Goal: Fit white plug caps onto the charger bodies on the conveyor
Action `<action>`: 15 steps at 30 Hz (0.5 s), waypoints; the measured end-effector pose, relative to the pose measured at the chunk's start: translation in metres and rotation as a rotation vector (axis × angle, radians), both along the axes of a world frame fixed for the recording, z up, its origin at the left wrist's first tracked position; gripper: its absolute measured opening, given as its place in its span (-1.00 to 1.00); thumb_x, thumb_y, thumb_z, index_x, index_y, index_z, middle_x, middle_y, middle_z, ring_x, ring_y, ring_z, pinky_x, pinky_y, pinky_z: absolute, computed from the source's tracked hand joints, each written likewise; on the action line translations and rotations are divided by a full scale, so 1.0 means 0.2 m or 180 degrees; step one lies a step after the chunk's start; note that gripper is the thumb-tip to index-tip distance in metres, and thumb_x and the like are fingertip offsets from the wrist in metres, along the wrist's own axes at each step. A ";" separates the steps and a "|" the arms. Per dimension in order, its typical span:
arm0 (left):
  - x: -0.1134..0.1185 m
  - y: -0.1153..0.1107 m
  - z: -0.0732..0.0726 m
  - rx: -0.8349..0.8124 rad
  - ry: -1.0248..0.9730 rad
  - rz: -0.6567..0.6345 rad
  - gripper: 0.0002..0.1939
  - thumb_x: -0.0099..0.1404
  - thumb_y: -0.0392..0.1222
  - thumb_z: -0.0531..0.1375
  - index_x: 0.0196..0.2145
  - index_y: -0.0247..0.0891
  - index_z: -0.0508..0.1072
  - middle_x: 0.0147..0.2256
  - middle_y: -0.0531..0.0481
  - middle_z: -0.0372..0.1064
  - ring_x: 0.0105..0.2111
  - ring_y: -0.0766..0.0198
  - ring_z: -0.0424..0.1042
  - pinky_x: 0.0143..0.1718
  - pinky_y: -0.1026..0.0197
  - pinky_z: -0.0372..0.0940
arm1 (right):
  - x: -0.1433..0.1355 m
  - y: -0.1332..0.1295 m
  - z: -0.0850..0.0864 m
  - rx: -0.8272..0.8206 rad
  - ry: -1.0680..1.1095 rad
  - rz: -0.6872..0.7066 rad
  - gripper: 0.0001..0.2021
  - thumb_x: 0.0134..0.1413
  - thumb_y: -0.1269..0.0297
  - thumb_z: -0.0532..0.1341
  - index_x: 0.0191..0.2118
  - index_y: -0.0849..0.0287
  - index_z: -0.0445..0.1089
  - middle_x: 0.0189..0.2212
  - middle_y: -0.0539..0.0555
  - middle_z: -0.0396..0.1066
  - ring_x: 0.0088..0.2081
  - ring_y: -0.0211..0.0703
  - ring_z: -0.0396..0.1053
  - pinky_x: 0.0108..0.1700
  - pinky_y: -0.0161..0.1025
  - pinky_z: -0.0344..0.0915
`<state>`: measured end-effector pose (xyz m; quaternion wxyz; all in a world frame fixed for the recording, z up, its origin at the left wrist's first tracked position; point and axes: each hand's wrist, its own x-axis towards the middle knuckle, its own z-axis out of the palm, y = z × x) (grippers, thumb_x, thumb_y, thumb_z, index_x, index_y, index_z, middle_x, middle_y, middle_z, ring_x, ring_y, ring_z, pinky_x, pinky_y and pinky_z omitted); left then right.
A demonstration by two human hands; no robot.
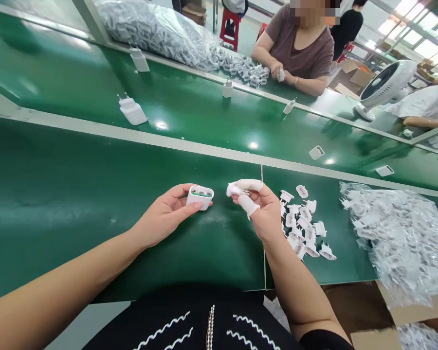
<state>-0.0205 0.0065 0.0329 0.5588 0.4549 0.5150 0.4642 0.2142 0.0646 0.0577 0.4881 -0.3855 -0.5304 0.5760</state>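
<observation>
From the head camera, the left hand (168, 211) grasps a white charger housing (198, 200) between thumb and fingers, its open end showing a green circuit board (201, 193). The right hand (265, 209), with white finger cots (248, 206) on thumb and forefinger, pinches a white plug cap (232, 189), metal pins turned towards the palm. Both parts are held apart over the bench (76, 194), between its front and far edges. Loose plug caps (305, 222) lie right of the right hand; a clear plastic bag (412, 238) full of them overhangs the bench's front right corner. Past the far edge, a green conveyor belt (190, 119) carries assembled chargers (132, 111) and open housings (317, 152).
</observation>
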 end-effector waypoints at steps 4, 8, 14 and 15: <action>-0.02 -0.02 -0.06 0.0434 0.0464 -0.0210 -0.47 0.44 0.32 0.41 0.09 -0.13 0.62 0.05 -0.23 0.67 0.02 -0.07 0.68 0.13 -0.07 0.62 | -0.02 -0.04 -0.01 0.0569 -0.0611 -0.0061 -0.90 0.19 0.17 0.48 -0.25 0.02 0.61 -0.18 0.05 0.67 -0.26 -0.13 0.63 -0.16 -0.09 0.67; -0.05 0.00 -0.11 0.0570 0.0714 -0.0408 -0.48 0.49 0.32 0.35 0.17 -0.07 0.65 0.11 -0.17 0.64 0.04 -0.06 0.65 0.11 0.01 0.60 | -0.01 -0.06 -0.04 0.0768 -0.1183 -0.0169 -0.68 0.15 0.20 0.51 0.03 -0.01 0.65 -0.05 0.07 0.69 -0.21 -0.16 0.67 -0.07 -0.12 0.71; -0.04 -0.03 -0.11 0.0719 0.0731 -0.0568 -0.59 0.57 0.23 0.32 0.18 -0.01 0.65 0.06 -0.07 0.65 -0.02 0.04 0.63 0.08 0.12 0.53 | 0.00 -0.08 -0.04 0.0981 -0.1329 0.0214 -0.86 0.21 0.28 0.52 -0.11 -0.01 0.71 -0.17 0.02 0.75 -0.23 -0.12 0.69 -0.09 -0.12 0.71; -0.04 -0.04 -0.10 0.0732 0.0744 -0.0585 -0.62 0.58 0.21 0.32 0.17 0.00 0.65 0.04 -0.05 0.65 -0.04 0.06 0.61 0.08 0.12 0.52 | 0.00 -0.09 -0.04 0.1048 -0.1315 0.0263 -0.86 0.22 0.29 0.51 -0.10 -0.02 0.71 -0.17 0.02 0.75 -0.23 -0.13 0.69 -0.10 -0.13 0.71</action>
